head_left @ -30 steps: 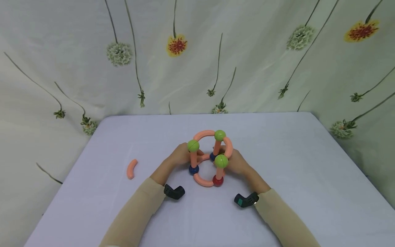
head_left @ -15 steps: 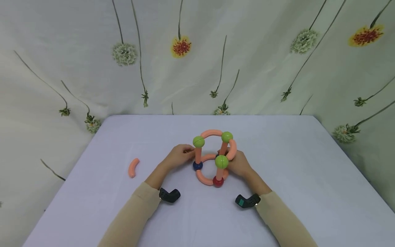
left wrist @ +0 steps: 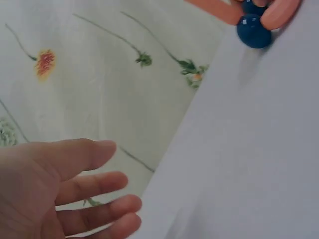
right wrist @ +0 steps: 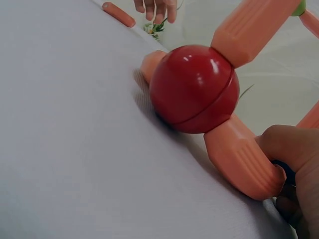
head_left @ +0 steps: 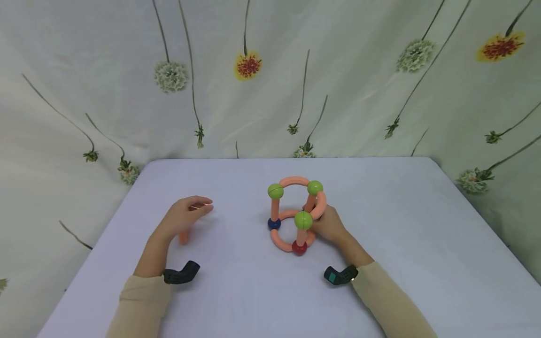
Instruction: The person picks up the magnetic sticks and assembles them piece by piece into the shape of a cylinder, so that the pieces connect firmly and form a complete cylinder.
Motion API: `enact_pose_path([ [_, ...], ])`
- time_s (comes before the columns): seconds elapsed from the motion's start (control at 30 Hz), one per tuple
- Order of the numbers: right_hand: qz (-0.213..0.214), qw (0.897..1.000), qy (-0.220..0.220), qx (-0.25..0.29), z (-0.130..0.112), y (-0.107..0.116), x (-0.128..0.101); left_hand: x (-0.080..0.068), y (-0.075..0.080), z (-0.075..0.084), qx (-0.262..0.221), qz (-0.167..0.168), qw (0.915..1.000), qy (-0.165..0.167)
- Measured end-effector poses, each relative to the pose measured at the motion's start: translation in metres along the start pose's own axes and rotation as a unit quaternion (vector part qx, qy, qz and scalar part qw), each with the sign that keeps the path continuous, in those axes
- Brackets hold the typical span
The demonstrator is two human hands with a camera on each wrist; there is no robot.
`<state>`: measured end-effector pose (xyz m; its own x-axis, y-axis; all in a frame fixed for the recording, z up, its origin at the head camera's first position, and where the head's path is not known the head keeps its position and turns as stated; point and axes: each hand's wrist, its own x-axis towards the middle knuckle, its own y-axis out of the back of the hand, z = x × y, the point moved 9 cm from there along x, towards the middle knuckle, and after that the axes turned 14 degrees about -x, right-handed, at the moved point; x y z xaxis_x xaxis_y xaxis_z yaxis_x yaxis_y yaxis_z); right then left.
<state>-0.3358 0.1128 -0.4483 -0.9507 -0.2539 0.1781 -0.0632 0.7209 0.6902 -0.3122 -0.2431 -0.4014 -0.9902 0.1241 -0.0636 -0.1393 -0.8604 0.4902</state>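
A structure of orange rods and green, blue and red balls [head_left: 296,213] stands at the middle of the table. My right hand [head_left: 326,225] grips it from the right, fingers curled round a rod near the base. In the right wrist view a fingertip [right wrist: 289,147] presses an orange rod beside the red ball [right wrist: 194,89]. My left hand [head_left: 186,215] hovers with straight fingers, holding nothing, over a loose curved orange piece [head_left: 183,238] at the left. The left wrist view shows that hand [left wrist: 75,184] with its fingers spread, and a blue ball [left wrist: 254,31] far off.
The pale lilac table [head_left: 401,225] ends at a flowered curtain [head_left: 338,70] along the back and sides. Black wrist cameras [head_left: 181,273] [head_left: 339,274] sit on both forearms. The loose piece [right wrist: 118,14] also shows far off in the right wrist view.
My left hand let go of the structure's left post and moved left to above the loose curved piece. The right hand stays on the structure.
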Motion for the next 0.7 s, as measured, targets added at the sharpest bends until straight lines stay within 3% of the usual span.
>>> enact_pose_path([
  [0.17,0.006,1.000,0.002,-0.004,0.000,0.002,0.000,-0.012,0.024,-0.016,0.060,-0.012,0.9960,0.066],
  [0.3,0.006,1.000,0.005,-0.002,0.000,0.002,0.000,-0.017,0.029,-0.029,0.095,-0.023,0.9886,0.115],
  [0.7,0.023,0.999,0.023,0.004,-0.003,0.004,-0.001,-0.017,0.031,-0.046,0.142,-0.023,0.9795,0.141],
])
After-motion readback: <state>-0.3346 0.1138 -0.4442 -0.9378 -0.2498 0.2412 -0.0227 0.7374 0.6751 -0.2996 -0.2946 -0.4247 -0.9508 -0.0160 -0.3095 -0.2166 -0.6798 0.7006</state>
